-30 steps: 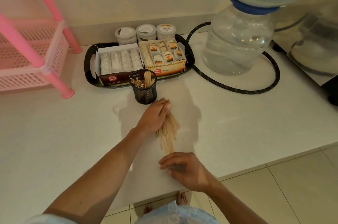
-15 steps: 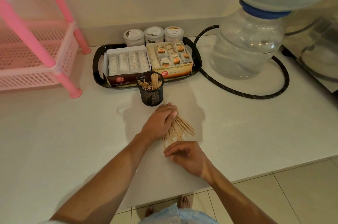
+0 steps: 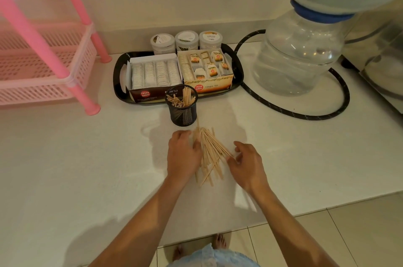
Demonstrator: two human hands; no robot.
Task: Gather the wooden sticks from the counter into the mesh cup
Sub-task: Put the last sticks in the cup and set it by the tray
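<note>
Wooden sticks (image 3: 209, 153): part stock already upright in mesh cup (image 3: 183, 109), bulk lot loose on counter (image 3: 87, 168) just before the cup, flanked by left hand (image 3: 182, 155) and right hand (image 3: 246, 164), fingers relaxed, touching the pile's sides, nothing gripped; transfer judged barely begun.

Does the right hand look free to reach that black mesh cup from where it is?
Probably yes. The right hand sits at the loose wooden sticks, and the mesh cup stands just beyond them on open counter. Only the flat pile lies between.
</note>
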